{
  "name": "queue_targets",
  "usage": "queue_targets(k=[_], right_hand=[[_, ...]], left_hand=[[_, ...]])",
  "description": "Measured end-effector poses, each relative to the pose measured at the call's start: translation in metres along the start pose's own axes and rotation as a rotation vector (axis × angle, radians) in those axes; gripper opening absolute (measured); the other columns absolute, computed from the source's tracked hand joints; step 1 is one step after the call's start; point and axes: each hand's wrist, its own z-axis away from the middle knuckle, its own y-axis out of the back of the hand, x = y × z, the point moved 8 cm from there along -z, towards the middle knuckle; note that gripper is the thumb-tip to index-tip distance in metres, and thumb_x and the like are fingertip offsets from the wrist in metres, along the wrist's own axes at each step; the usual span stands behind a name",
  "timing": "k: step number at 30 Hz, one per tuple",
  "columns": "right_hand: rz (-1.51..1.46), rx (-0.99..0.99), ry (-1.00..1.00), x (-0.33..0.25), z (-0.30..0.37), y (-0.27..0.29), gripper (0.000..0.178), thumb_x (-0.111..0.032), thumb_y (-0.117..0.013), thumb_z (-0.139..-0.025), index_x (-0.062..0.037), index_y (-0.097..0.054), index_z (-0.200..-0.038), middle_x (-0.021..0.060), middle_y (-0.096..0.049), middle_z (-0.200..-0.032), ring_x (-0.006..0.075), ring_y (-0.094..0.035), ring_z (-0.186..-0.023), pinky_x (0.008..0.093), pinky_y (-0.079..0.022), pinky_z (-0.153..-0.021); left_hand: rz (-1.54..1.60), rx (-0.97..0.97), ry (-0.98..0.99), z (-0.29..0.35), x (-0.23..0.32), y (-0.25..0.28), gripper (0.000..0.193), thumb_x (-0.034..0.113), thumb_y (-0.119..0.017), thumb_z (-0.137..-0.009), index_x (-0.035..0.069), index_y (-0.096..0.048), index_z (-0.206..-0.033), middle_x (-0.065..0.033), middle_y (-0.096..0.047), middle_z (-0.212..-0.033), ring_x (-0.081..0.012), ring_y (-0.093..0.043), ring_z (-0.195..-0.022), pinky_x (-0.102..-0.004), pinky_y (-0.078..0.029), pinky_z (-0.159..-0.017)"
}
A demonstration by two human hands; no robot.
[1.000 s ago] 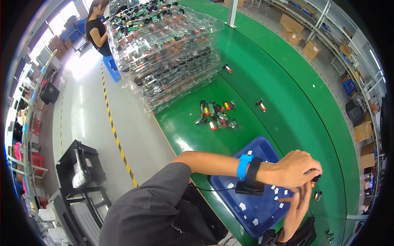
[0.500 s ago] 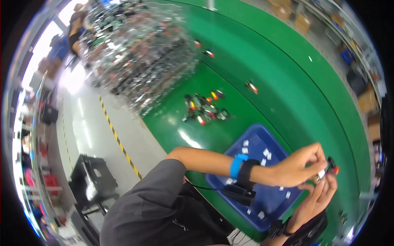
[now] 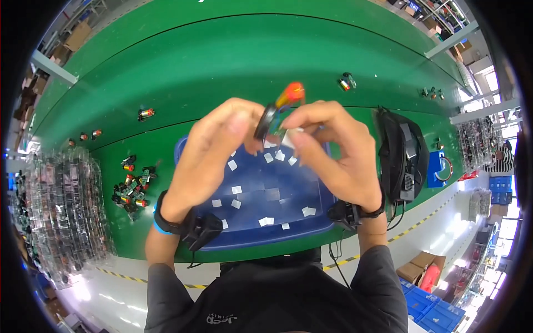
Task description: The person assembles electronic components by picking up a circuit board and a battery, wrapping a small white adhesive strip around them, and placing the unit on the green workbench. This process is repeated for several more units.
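My left hand (image 3: 214, 147) grips a small electronic assembly by its black round part (image 3: 266, 122). A red and yellow cylinder (image 3: 291, 94), blurred by motion, sticks up from it, and a bit of green board shows below. The fingers of my right hand (image 3: 341, 152) are closed on a small white square piece (image 3: 288, 139), held close against the assembly. Whether the white piece touches it I cannot tell. Both hands are above a blue tray (image 3: 255, 240), where several similar white squares (image 3: 237, 190) lie scattered.
On the green table (image 3: 233, 55), a pile of like assemblies (image 3: 130, 191) lies left of the tray, with a few more farther back. Stacked clear plastic packs (image 3: 66, 205) stand at the far left. A black bag (image 3: 400, 150) sits right of the tray.
My view has swung round, so the tray and both hands now sit in the middle. The assembly is still at my fingers, its coloured cylinder now pointing up and away.
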Motion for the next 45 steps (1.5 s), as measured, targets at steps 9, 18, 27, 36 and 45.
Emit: queue_targets(k=[9,18,27,36,45], right_hand=[[0.473,-0.163,0.405,-0.026,0.002,-0.011,0.033,0.0,-0.078,-0.073,-0.0045,-0.065,-0.104,0.0088,-0.069,-0.103,0.021,-0.063,-0.073,0.0291,-0.051,-0.057],[0.715,-0.042,0.695,-0.037,0.007,-0.009,0.031,-0.002,-0.08,-0.07,-0.006,-0.065,-0.096,0.0088,-0.069,-0.1,0.0234,-0.063,-0.075,0.0304,-0.052,-0.061],[0.465,0.006,0.247,-0.015,0.0,-0.005,0.018,0.0,-0.074,-0.081,-0.0015,-0.061,-0.093,0.0064,-0.062,-0.093,0.0193,-0.062,-0.083,0.0287,-0.052,-0.07],[0.47,0.164,0.065,0.016,-0.014,0.013,0.007,-0.002,-0.067,-0.089,-0.0005,-0.064,-0.096,0.0072,-0.06,-0.092,0.0166,-0.062,-0.074,0.0275,-0.051,-0.067],[0.568,0.02,0.451,-0.011,-0.002,-0.009,0.031,-0.005,-0.081,-0.072,-0.0079,-0.074,-0.102,0.004,-0.058,-0.086,0.013,-0.059,-0.066,0.025,-0.048,-0.056]], left_hand=[[-0.065,0.014,0.022,0.009,0.005,0.002,0.018,0.016,-0.062,-0.098,-0.001,-0.062,-0.104,-0.0052,-0.063,-0.09,-0.0097,-0.058,-0.075,-0.0254,-0.05,-0.064],[0.11,0.048,0.185,0.008,-0.003,0.009,0.02,0.019,-0.065,-0.096,0.0,-0.063,-0.099,-0.005,-0.063,-0.085,-0.0096,-0.058,-0.069,-0.0247,-0.05,-0.057],[-0.117,0.09,0.034,0.01,0.008,0.007,0.019,0.014,-0.07,-0.092,-0.002,-0.063,-0.099,-0.0052,-0.063,-0.084,-0.0081,-0.058,-0.07,-0.023,-0.051,-0.05],[-0.167,0.124,0.111,-0.002,-0.004,0.025,0.026,0.021,-0.068,-0.094,-0.003,-0.064,-0.104,-0.0062,-0.064,-0.086,-0.0076,-0.058,-0.073,-0.0234,-0.052,-0.05],[-0.124,0.033,0.113,-0.001,-0.009,0.011,0.029,0.022,-0.067,-0.095,-0.003,-0.064,-0.112,-0.0035,-0.062,-0.088,-0.0076,-0.056,-0.074,-0.0219,-0.049,-0.051]])
